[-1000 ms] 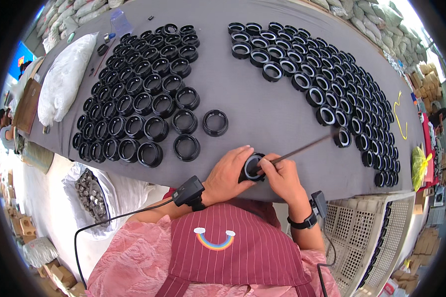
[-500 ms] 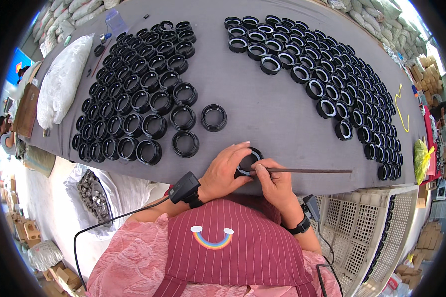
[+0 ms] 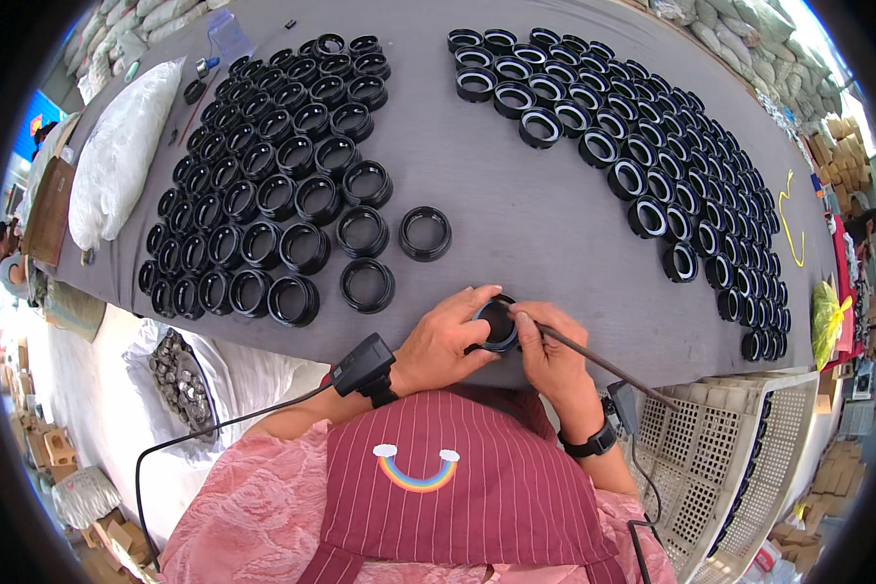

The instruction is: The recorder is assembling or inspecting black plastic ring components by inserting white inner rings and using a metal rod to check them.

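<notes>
Near the table's front edge, my left hand (image 3: 448, 336) is closed around the side of a black ring (image 3: 505, 343) with a paler inner band. My right hand (image 3: 553, 358) grips a thin dark rod (image 3: 613, 369) close to one end; that tip meets the ring's upper right rim. The rod's long free end slants down to the right, past the table edge. Just beyond my left hand, a single black ring (image 3: 425, 234) lies flat. To its left are rows of similar black rings (image 3: 305, 249). What the rod's tip touches inside the ring is partly hidden by my fingers.
A second group of black rings with light inner bands (image 3: 627, 179) covers the right of the grey table (image 3: 496, 204). A white plastic bag (image 3: 127, 156) lies at the left. Pale plastic crates (image 3: 686, 438) stand below the right edge; an open sack of metal parts (image 3: 180, 380) sits lower left.
The rod has swung from nearly level to slanting downward at its free end. My right hand has turned with it and shifted slightly right. The held ring has moved a little.
</notes>
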`<action>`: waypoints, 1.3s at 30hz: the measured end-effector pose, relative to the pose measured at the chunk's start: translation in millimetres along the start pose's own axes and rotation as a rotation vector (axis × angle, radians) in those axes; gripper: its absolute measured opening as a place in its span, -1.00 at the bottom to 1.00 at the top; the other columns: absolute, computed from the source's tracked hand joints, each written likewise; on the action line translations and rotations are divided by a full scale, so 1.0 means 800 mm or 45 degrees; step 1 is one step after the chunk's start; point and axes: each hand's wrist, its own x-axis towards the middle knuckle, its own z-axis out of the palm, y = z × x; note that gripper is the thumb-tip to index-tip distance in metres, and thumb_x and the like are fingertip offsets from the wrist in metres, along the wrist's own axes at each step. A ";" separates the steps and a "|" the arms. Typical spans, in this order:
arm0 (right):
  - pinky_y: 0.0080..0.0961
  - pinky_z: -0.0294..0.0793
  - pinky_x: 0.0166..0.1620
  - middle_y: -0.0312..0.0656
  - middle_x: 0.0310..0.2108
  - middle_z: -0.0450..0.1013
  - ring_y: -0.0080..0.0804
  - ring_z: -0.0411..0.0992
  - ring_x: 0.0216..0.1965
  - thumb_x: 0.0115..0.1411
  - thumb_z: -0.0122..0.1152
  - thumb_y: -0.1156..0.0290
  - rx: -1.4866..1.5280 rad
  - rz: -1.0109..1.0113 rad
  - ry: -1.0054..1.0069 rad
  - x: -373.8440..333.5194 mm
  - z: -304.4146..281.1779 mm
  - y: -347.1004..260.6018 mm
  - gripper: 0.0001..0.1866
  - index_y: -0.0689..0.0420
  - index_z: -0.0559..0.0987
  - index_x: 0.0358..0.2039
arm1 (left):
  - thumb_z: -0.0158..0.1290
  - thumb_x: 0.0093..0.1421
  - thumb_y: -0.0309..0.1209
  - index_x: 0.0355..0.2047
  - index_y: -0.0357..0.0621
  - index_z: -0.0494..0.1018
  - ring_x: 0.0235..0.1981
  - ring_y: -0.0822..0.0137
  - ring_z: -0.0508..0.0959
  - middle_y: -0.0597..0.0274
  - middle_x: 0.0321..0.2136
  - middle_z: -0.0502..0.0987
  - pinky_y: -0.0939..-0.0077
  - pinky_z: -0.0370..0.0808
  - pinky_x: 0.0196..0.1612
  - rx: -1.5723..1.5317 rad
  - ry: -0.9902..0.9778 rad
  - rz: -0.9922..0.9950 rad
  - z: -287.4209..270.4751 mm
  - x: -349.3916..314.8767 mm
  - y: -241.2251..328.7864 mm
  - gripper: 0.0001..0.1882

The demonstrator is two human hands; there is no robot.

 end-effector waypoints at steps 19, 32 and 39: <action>-0.52 0.43 -0.42 -0.24 -0.52 0.49 -0.53 0.46 -0.49 0.29 0.02 0.47 0.450 0.529 0.168 -0.002 -0.025 0.011 -0.74 0.27 0.52 -0.52 | 0.34 -0.05 -0.41 0.06 -0.25 0.27 0.14 -0.11 0.44 -0.08 0.07 0.46 0.07 0.31 0.28 0.067 0.085 -0.087 -0.014 -0.001 0.010 -0.31; -0.54 0.49 -0.37 -0.25 -0.50 0.51 -0.54 0.47 -0.47 0.30 0.05 0.32 0.509 0.675 0.309 -0.058 -0.002 0.055 -0.72 0.22 0.56 -0.46 | 0.23 -0.20 -0.30 -0.07 -0.16 0.45 -0.04 0.01 0.45 0.01 -0.08 0.47 0.16 0.34 0.01 0.847 -0.393 0.107 -0.048 0.064 0.042 -0.41; -0.51 0.47 -0.37 -0.26 -0.53 0.48 -0.56 0.45 -0.47 0.34 0.06 0.36 0.526 0.571 0.144 -0.046 0.011 0.041 -0.73 0.27 0.56 -0.43 | 0.34 -0.12 -0.32 0.08 -0.28 0.36 -0.01 -0.07 0.46 -0.09 -0.01 0.47 0.09 0.36 0.04 0.604 -0.316 0.121 -0.035 0.052 0.034 -0.27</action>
